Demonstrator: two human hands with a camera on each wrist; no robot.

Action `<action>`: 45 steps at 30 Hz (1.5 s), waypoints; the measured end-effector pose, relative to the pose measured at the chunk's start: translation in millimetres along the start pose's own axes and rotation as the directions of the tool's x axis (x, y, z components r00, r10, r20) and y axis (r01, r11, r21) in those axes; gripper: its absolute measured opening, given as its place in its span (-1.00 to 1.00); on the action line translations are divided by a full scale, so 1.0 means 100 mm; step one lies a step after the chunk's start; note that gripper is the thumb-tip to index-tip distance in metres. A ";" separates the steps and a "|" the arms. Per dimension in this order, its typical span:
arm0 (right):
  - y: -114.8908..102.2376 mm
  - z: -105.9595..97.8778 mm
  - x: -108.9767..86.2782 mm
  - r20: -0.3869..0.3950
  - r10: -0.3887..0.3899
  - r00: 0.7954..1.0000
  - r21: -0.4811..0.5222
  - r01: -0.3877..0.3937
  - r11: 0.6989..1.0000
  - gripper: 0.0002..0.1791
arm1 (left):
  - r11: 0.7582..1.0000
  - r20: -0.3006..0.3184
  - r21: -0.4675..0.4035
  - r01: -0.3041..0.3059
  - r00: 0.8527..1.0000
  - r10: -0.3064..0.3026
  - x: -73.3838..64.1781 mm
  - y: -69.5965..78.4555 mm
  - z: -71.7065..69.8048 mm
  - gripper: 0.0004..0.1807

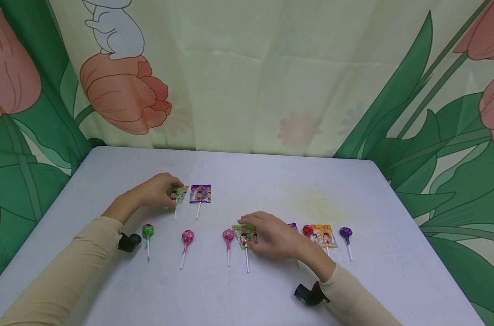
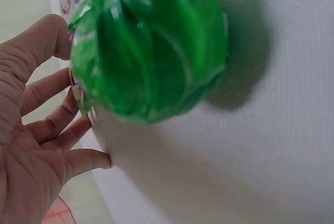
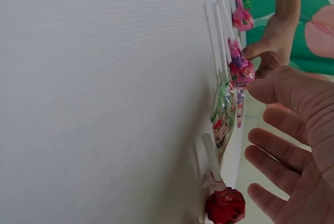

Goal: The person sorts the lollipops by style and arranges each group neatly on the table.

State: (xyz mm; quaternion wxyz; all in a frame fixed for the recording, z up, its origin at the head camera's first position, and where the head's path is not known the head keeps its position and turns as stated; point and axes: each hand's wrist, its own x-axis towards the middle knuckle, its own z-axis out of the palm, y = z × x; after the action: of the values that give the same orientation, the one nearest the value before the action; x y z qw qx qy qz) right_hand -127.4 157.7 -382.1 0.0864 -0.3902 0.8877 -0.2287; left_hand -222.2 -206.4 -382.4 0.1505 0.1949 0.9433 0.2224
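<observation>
My left hand (image 1: 159, 190) is at the far left of the table, its fingertips and thumb at the edges of a flat lollipop in a green-yellow wrapper (image 1: 179, 194). Beside it lies a flat lollipop in a purple wrapper (image 1: 200, 194). The left wrist view is largely filled by a round green lollipop (image 2: 151, 46), with the left hand's spread fingers behind it. My right hand (image 1: 273, 235), fingers loosely extended, hovers over a flat green-wrapped lollipop (image 1: 243, 235). In the right wrist view a gap shows between its fingers and this lollipop (image 3: 223, 119).
In the near row lie a green lollipop (image 1: 147, 231), two pink lollipops (image 1: 187, 237), a red lollipop (image 1: 307, 230), a flat orange-wrapped lollipop (image 1: 325, 235) and a round purple lollipop (image 1: 346, 232). Another purple wrapper (image 1: 293, 226) is mostly hidden by the right hand. A printed curtain (image 1: 247, 81) hangs behind.
</observation>
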 end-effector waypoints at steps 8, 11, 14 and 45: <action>0.04 0.05 -0.04 0.016 -0.005 1.000 -0.003 0.005 1.000 -0.39 | 1.000 -0.001 -0.018 0.018 1.000 -0.019 -0.01 -0.03 0.01 -0.32; 0.04 0.07 -0.04 0.023 -0.006 1.000 0.002 0.006 1.000 -0.39 | 1.000 -0.005 -0.019 0.018 1.000 -0.018 0.00 -0.04 0.02 -0.32; 0.05 0.08 -0.04 0.029 -0.005 1.000 0.001 0.005 1.000 -0.39 | 1.000 -0.006 -0.018 0.018 1.000 -0.018 0.00 -0.05 0.02 -0.31; 0.04 0.12 0.02 0.020 -0.005 1.000 -0.052 0.007 0.999 -0.48 | 1.000 -0.016 0.000 -0.021 1.000 0.021 0.01 -0.04 0.02 -0.33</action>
State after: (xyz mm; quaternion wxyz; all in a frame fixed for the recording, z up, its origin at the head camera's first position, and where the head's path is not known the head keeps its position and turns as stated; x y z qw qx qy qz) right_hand -127.5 154.8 -394.2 0.0842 -0.3972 0.8913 -0.2017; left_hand -223.7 -207.9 -386.3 0.1406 0.2031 0.9424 0.2256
